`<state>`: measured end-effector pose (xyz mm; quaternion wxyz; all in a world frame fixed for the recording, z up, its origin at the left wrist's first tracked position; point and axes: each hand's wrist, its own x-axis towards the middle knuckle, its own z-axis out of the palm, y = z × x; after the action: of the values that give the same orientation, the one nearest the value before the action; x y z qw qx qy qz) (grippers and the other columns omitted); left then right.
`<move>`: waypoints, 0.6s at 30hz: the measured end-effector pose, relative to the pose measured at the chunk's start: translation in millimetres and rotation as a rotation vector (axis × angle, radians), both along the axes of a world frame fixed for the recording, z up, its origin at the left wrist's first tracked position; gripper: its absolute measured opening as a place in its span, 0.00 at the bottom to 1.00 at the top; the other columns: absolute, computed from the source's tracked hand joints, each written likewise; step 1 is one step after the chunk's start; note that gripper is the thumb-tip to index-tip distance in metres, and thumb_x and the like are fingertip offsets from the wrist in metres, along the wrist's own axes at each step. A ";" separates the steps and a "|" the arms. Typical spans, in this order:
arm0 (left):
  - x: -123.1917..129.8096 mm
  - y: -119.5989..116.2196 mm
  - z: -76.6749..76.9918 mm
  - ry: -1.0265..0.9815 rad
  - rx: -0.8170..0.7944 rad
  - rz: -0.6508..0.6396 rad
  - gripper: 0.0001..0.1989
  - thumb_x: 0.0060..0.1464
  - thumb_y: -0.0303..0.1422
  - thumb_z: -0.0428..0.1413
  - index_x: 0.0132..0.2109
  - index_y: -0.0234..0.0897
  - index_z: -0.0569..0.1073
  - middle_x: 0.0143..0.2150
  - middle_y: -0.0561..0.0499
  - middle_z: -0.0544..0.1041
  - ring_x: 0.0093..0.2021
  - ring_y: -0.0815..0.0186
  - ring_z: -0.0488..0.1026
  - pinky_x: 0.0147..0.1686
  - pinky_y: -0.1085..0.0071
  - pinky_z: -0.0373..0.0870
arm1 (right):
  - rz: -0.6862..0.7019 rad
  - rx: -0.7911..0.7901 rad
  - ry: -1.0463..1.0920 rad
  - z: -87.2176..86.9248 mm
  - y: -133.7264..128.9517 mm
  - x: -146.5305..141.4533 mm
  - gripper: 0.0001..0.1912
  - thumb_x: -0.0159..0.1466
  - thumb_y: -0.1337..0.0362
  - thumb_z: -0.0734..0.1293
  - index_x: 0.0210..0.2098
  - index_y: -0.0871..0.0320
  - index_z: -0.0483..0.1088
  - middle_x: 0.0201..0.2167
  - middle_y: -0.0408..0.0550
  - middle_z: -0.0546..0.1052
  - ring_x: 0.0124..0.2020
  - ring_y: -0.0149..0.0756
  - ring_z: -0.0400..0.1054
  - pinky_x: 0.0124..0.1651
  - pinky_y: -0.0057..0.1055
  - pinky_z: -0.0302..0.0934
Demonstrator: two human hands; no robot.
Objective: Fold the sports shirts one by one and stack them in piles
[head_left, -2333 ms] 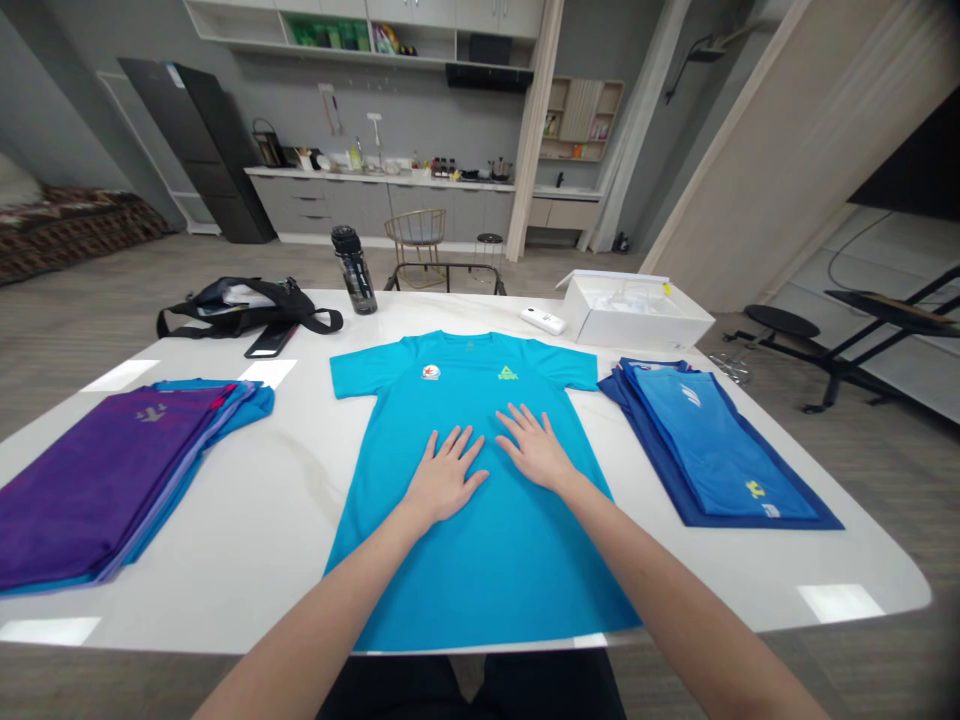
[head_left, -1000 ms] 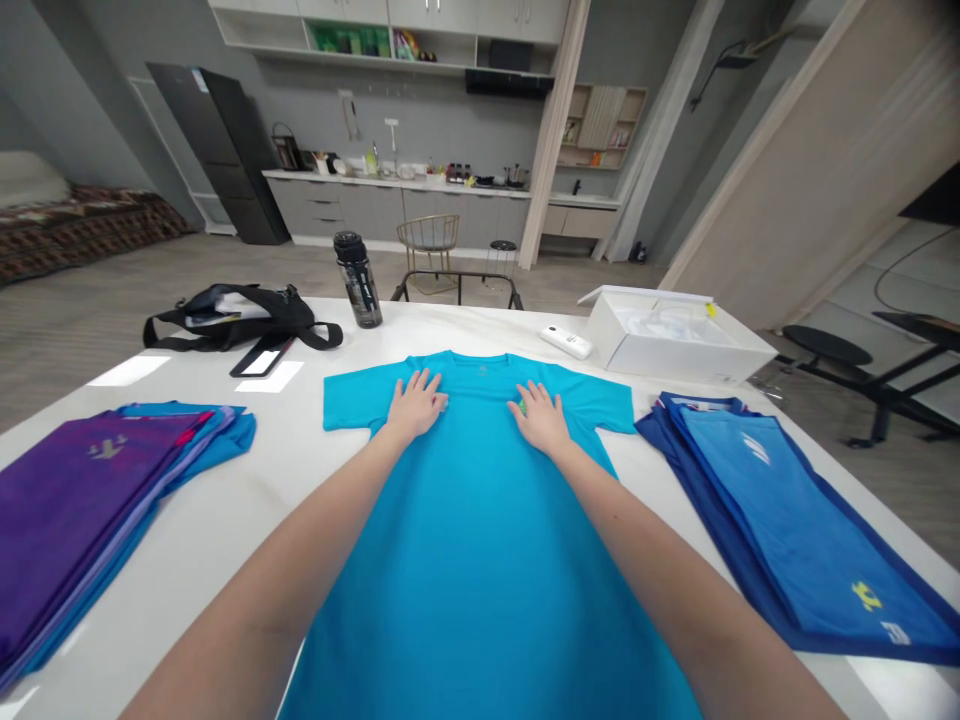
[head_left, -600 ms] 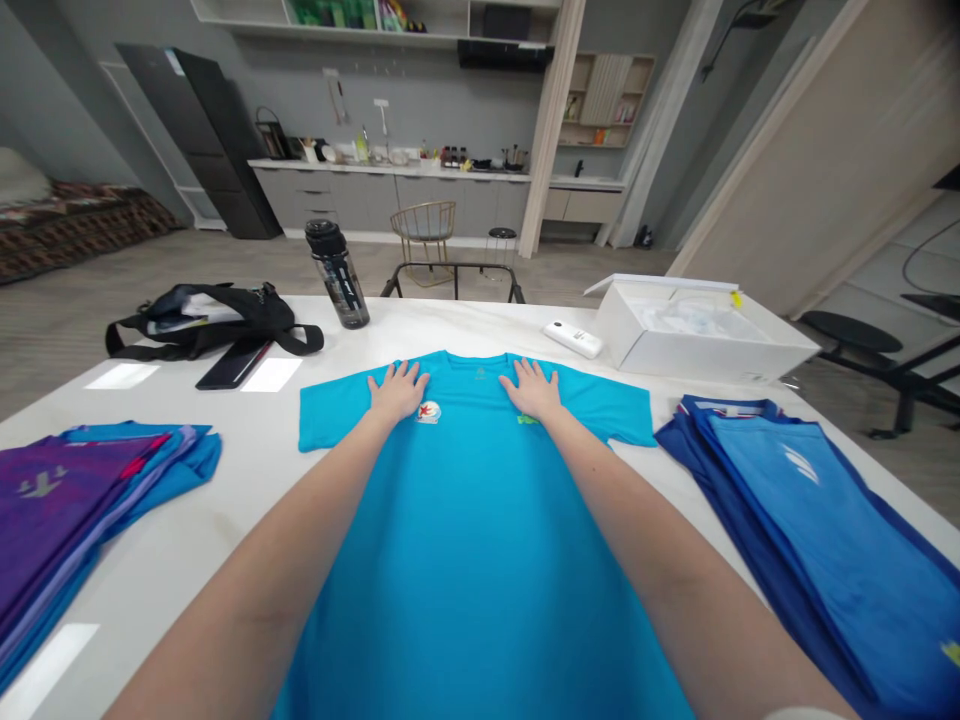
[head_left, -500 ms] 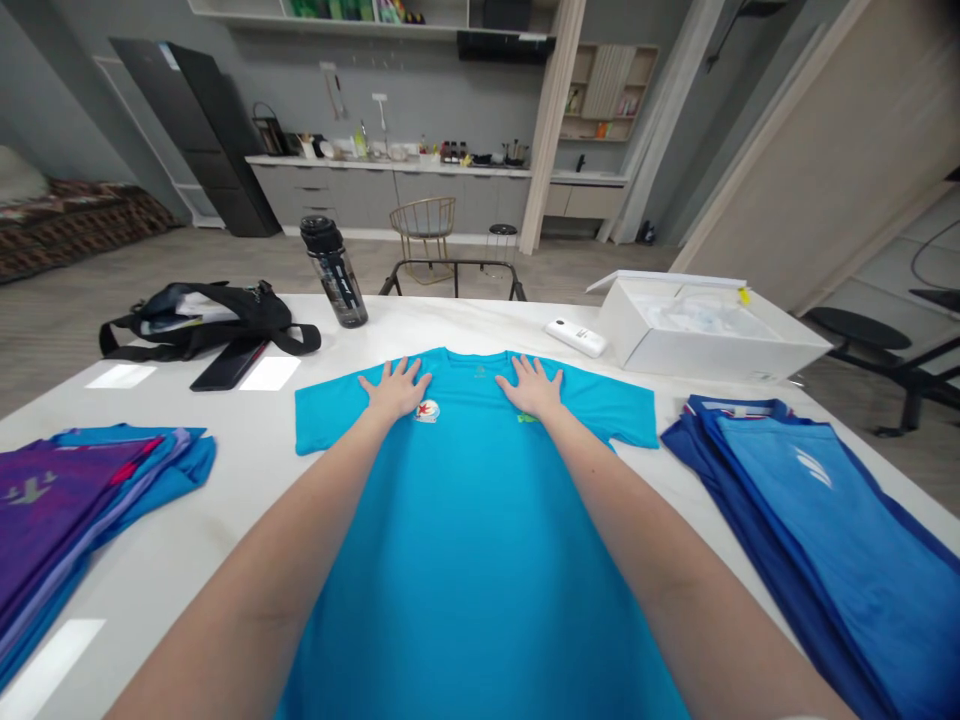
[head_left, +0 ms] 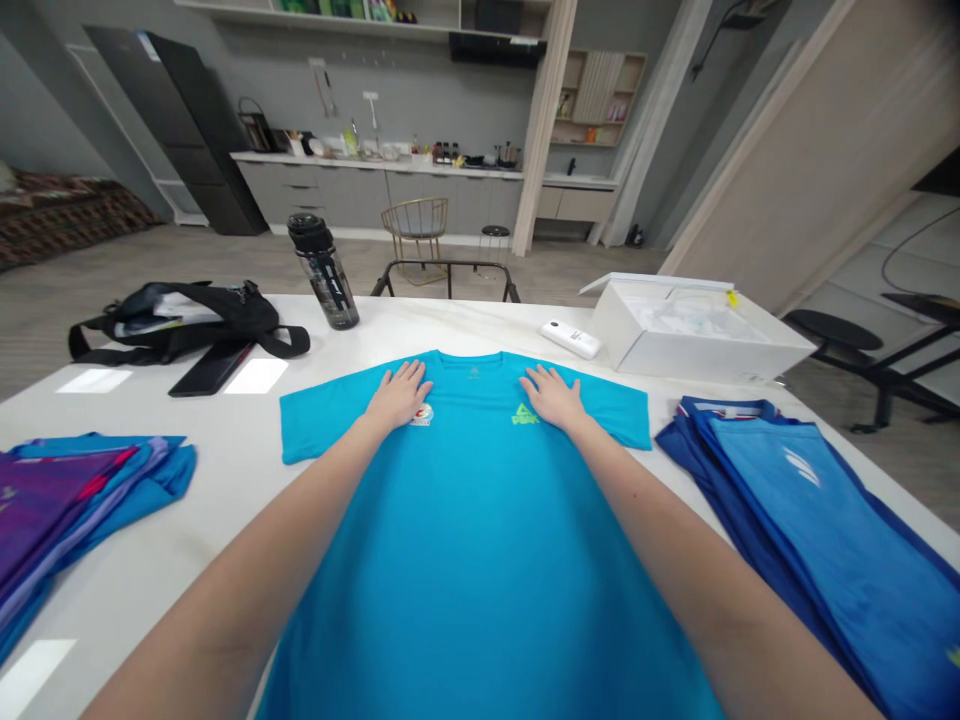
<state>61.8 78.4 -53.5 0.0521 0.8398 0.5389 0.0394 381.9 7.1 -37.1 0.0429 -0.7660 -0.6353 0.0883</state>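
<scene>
A turquoise T-shirt (head_left: 480, 520) lies spread on the white table, its collar at the far side and both sleeves out. My left hand (head_left: 397, 396) rests flat on the shirt's left shoulder, beside a small round logo it partly covers. On the right shoulder lies my right hand (head_left: 553, 397), palm down with fingers spread, just right of a green logo. Neither hand grips the cloth. The shirt's lower end runs out of view at the bottom.
Folded purple and blue clothes (head_left: 67, 510) lie left, folded blue clothes (head_left: 817, 500) right. Farther back on the table (head_left: 232, 440) are a black bag (head_left: 187, 318), a phone (head_left: 210, 368), a dark bottle (head_left: 325, 275), a white device (head_left: 571, 339) and an open white box (head_left: 690, 345).
My right hand has moved outward to the right, uncovering the green logo. My left hand still lies on its shoulder, its fingers closer together. The view has shifted slightly.
</scene>
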 end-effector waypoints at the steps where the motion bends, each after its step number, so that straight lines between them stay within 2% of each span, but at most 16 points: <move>1: 1.5 2.1 -1.2 0.005 -0.042 0.013 0.33 0.69 0.47 0.34 0.74 0.36 0.51 0.76 0.48 0.47 0.76 0.57 0.43 0.71 0.48 0.41 | -0.007 -0.030 -0.006 -2.1 -1.4 0.6 0.37 0.71 0.39 0.40 0.73 0.45 0.49 0.75 0.46 0.46 0.75 0.52 0.37 0.68 0.71 0.32; 7: 4.0 11.0 -8.7 -0.015 -0.056 0.075 0.39 0.65 0.57 0.33 0.75 0.42 0.48 0.77 0.52 0.44 0.76 0.56 0.40 0.71 0.43 0.34 | -0.004 -0.070 -0.023 -4.4 5.6 -2.4 0.40 0.67 0.33 0.43 0.74 0.40 0.44 0.76 0.41 0.40 0.75 0.54 0.32 0.66 0.74 0.26; 15: 4.2 4.5 -7.9 -0.019 -0.027 0.067 0.37 0.66 0.55 0.33 0.75 0.45 0.48 0.77 0.51 0.45 0.76 0.54 0.41 0.71 0.44 0.36 | 0.007 -0.021 -0.033 -6.6 2.7 -1.8 0.40 0.68 0.33 0.44 0.74 0.41 0.45 0.76 0.42 0.41 0.75 0.54 0.33 0.66 0.74 0.25; 18: 6.9 -1.3 -4.2 -0.023 0.047 0.055 0.35 0.68 0.53 0.34 0.75 0.45 0.48 0.77 0.50 0.45 0.76 0.56 0.42 0.71 0.47 0.37 | 0.007 -0.010 -0.039 -8.2 1.6 -4.7 0.40 0.68 0.33 0.44 0.74 0.41 0.45 0.76 0.43 0.41 0.75 0.54 0.33 0.66 0.74 0.25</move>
<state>68.6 77.2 -57.6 0.0372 0.8251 0.5602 0.0630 377.1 8.7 -45.3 0.0266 -0.7657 -0.6381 0.0767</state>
